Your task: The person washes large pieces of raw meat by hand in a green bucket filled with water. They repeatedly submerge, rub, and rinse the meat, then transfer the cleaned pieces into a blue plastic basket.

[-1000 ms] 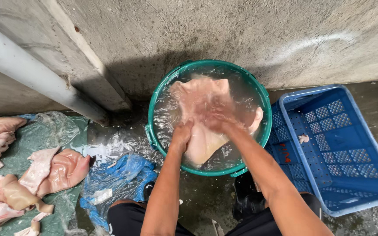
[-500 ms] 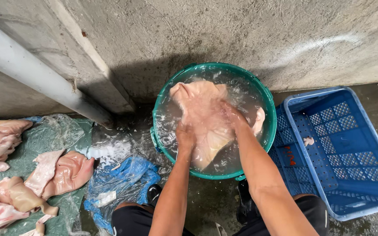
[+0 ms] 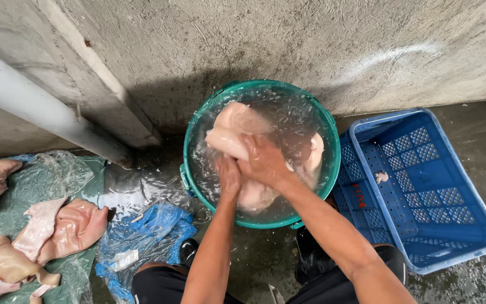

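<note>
One green bucket of water. One large pale pink meat piece in bucket, possibly more under water; cannot tell. Two hands in bucket: left hand, right hand. One blue plastic crate; one small pale scrap inside it. One crumpled blue plastic bag. One green sheet on floor, roughly six meat pieces on it, overlapping, exact count unclear. One grey pipe. Two black boots.

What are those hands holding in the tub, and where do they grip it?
Both the left hand and right hand clutch a pale meat slab near its middle, bunched in the water-filled green tub.
</note>
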